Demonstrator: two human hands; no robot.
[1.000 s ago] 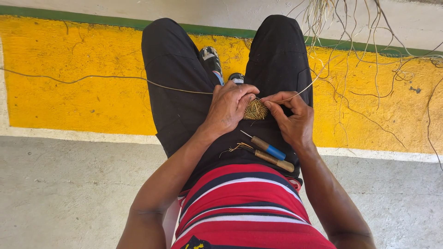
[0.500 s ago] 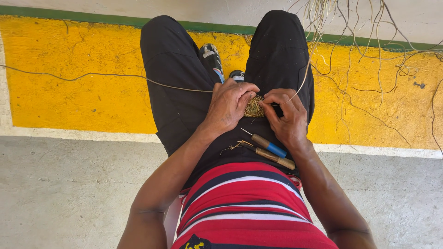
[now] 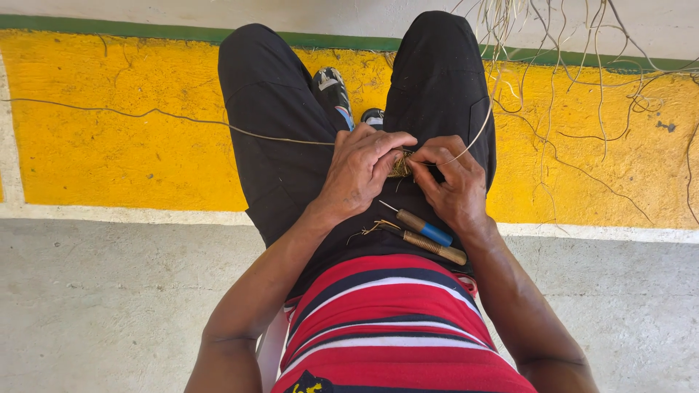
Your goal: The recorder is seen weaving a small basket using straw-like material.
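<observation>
Fingers [image 3: 389,145] around small tan woven bundle [image 3: 400,167]

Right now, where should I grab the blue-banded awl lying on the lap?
Take the blue-banded awl by its thick wooden handle, coming from above beside the right hand. It lies flat across the lap, metal tip pointing toward the left hand, a second tool close alongside.

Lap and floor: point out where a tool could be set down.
Bare grey concrete floor lies beside the left arm, below the white stripe. The left thigh is bare too. Crowded: left hand and right hand pinch the small woven piece; two awls fill the lap.
</observation>
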